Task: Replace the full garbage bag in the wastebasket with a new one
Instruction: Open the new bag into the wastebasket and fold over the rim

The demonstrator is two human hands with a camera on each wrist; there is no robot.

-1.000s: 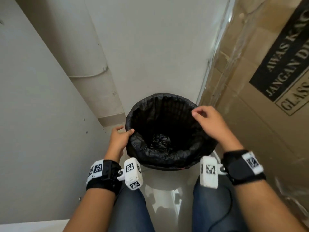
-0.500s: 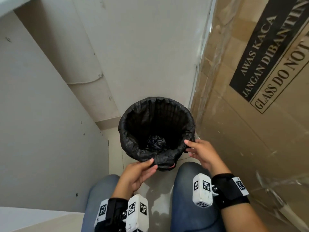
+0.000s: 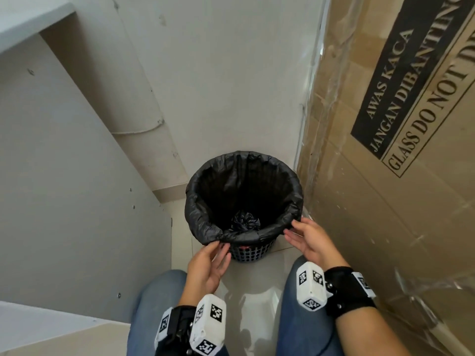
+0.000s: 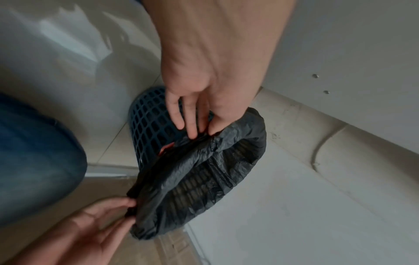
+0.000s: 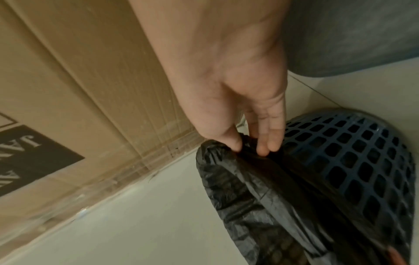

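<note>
Head view: both hands have dropped from the far and side rim to the near edge of the wastebasket (image 3: 253, 253), which stands on the floor tiles (image 3: 259, 276) beside the cardboard box (image 3: 385, 176). Left hand (image 3: 208, 265) pinches the folded-over hem of the black garbage bag (image 3: 241, 236) with thumb against fingertips, other fingers loose; right hand (image 3: 308, 240) pinches it the same way on the box side. Bag now lines the mesh all round with its knotted bottom (image 3: 244, 220) inside, so I judge fitting is nearly done, only the near hem left to tug down.
</note>
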